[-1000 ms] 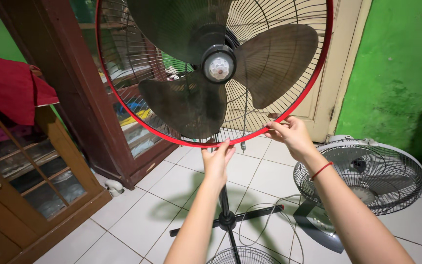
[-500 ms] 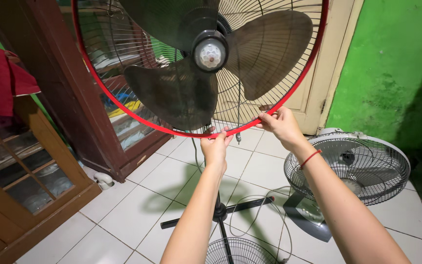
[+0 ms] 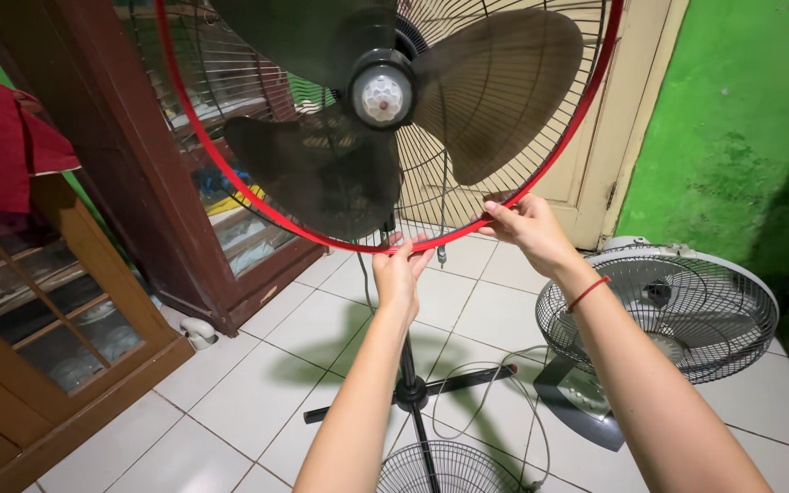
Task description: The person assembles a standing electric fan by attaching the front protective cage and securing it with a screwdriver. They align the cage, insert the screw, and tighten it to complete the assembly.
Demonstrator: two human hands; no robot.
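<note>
A tall stand fan fills the upper middle of the head view, with dark dusty blades (image 3: 495, 91), a clear hub cap (image 3: 382, 95) and a wire rear guard edged by a red rim (image 3: 230, 173). No front guard covers the blades. My left hand (image 3: 400, 271) grips the bottom of the red rim beside the fan's pole (image 3: 409, 365). My right hand (image 3: 531, 230) pinches the rim lower right, a red string on its wrist.
A loose wire fan guard (image 3: 445, 470) lies on the white tiled floor by the cross base and grey cord. A grey floor fan (image 3: 668, 315) stands at the right near a green wall. Dark wooden glass-door cabinets (image 3: 66, 301) line the left, with a red cloth (image 3: 6, 137) on top.
The view has shifted slightly, so the fan head sits a little higher in frame. Both hands stay on the lower red rim, having slid slightly along it.
</note>
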